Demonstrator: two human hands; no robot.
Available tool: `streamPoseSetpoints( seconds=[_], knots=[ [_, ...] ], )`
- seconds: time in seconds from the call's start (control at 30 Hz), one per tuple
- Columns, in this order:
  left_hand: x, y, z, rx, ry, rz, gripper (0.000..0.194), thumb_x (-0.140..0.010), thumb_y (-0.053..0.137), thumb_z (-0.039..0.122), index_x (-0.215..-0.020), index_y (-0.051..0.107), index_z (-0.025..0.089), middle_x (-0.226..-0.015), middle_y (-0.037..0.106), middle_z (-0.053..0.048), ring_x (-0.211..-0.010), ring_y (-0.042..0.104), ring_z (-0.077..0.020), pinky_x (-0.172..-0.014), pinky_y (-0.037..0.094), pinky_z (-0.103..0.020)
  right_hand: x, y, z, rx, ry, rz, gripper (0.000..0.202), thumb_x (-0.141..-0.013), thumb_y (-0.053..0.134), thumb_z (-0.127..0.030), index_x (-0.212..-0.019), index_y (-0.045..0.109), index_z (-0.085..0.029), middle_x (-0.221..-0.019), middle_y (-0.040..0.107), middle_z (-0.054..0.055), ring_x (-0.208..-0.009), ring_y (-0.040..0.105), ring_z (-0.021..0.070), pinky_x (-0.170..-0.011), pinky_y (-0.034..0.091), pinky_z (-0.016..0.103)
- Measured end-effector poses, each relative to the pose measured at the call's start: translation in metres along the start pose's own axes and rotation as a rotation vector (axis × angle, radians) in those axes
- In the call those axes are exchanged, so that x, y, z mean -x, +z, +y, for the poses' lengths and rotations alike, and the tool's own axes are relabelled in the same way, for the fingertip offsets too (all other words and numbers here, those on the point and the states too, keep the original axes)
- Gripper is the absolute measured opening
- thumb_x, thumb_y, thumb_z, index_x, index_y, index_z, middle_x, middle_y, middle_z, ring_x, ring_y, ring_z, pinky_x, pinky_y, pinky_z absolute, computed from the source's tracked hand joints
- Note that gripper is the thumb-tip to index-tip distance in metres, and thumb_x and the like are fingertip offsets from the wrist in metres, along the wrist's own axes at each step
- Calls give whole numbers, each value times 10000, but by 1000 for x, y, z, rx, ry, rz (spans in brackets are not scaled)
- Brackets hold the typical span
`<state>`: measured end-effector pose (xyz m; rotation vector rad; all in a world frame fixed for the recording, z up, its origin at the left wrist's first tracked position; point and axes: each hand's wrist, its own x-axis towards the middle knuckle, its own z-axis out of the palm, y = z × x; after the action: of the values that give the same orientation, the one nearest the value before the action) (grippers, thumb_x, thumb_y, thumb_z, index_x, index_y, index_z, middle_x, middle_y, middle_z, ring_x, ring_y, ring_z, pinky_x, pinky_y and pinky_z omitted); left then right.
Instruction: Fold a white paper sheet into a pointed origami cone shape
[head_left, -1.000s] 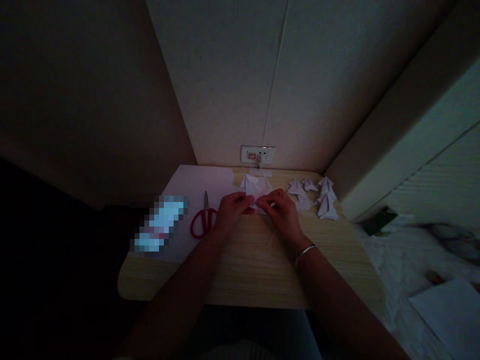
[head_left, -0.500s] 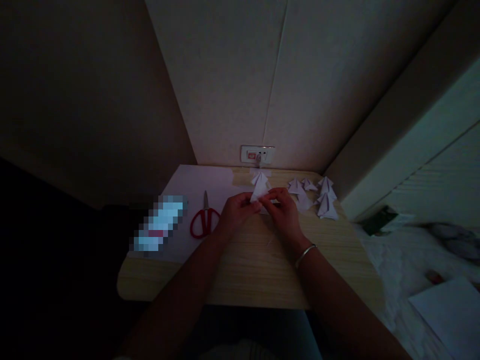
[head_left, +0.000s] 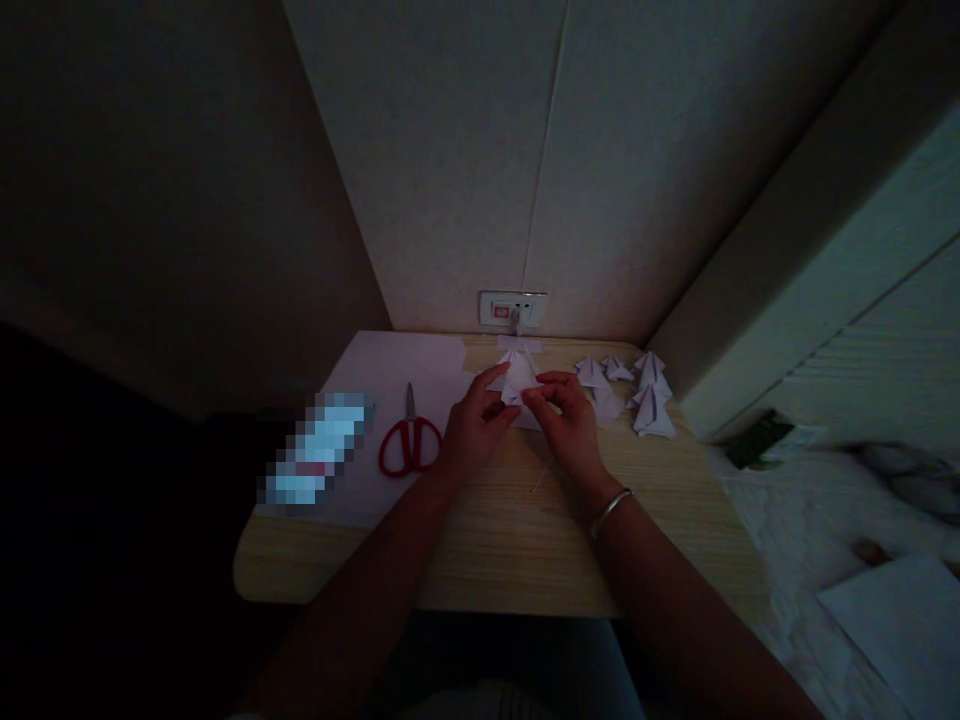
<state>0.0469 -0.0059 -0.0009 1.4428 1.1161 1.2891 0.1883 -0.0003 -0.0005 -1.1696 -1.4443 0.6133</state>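
A small piece of folded white paper [head_left: 519,378] is held up between my two hands over the middle of the wooden table. My left hand [head_left: 480,418] pinches its left side with thumb and fingers. On the other side, the thumb and fingers of my right hand [head_left: 564,412] close on its lower right edge. Scissors with red handles [head_left: 410,440] lie to the left of my left hand, blades pointing to the wall. Several folded white paper shapes [head_left: 651,395] stand or lie at the right of the table, beyond my right hand.
White paper sheets [head_left: 409,352] cover the left of the table [head_left: 480,570], with a lit, blurred-out phone [head_left: 319,448] on them. A socket with a plug [head_left: 514,309] is on the wall behind. At right, a bed-like surface holds a white sheet [head_left: 896,625] and a green packet [head_left: 761,438].
My left fingers have moved up along the folded paper's left side and spread a little. The paper has turned and looks wider. Scissors and the other shapes stay put.
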Motion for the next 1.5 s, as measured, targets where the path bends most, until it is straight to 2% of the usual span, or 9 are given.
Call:
streamPoseSetpoints(
  seconds=[0.13,0.2,0.5,0.67,0.9,1.13,1.3,1.4,1.5],
  knots=[
    [1,-4,-1,-218,88,53,215,-753,620,256,-952,698,237,-838,697,-11,-675,590,-119,-671,451,-233,1,0,-2,12,-25,-12,182,-789,626,-365,-689,645,-214,-977,580,63,-959,558,208,-910,422,393],
    [0,-5,-4,-226,104,77,153,-752,621,256,-869,714,226,-870,706,-27,-712,607,-133,-688,460,-245,1,1,-2,-1,-16,-24,180,-785,632,-367,-695,649,-211,-971,584,65,-950,561,209,-898,425,390],
    [-3,-2,-4,41,-25,73,262,-710,667,314,-930,689,174,-818,710,-27,-738,628,-138,-705,478,-250,1,0,0,-53,-38,-40,146,-781,653,-366,-760,677,-223,-978,582,58,-967,561,203,-908,422,384],
    [-4,-6,4,66,-14,118,178,-687,692,322,-774,697,167,-793,712,-22,-738,625,-136,-726,482,-253,1,1,1,-87,-84,-44,129,-749,690,-367,-768,686,-240,-981,584,51,-961,564,203,-895,436,386],
    [-3,-3,-2,131,20,167,153,-634,731,297,-702,687,167,-705,691,-3,-651,602,-118,-652,482,-245,1,3,-2,-147,-24,-46,137,-740,692,-353,-705,681,-221,-947,570,38,-922,567,185,-869,449,365],
    [-4,2,-5,401,-35,211,216,-631,758,298,-770,656,169,-749,665,5,-693,611,-109,-711,503,-261,1,4,0,-170,-21,-41,101,-729,706,-344,-743,696,-244,-961,544,40,-928,557,189,-835,471,364],
    [-4,-2,1,636,-208,125,504,-662,745,309,-1115,533,244,-863,645,2,-745,638,-129,-722,536,-315,1,2,3,-57,-118,-84,76,-757,690,-331,-780,708,-260,-974,543,43,-979,545,204,-909,449,396],
    [-4,-3,4,652,-271,130,491,-664,739,299,-1093,523,194,-861,645,-19,-718,630,-129,-692,541,-301,3,1,2,9,-134,-173,78,-777,673,-325,-794,703,-254,-1012,535,53,-1011,538,213,-882,475,386],
    [-4,-2,5,622,-247,164,495,-678,716,294,-1122,516,209,-817,649,-5,-688,620,-121,-655,534,-273,5,1,0,62,-129,-207,130,-816,622,-350,-805,705,-251,-1030,530,67,-1025,539,223,-806,515,374]
  ],
)
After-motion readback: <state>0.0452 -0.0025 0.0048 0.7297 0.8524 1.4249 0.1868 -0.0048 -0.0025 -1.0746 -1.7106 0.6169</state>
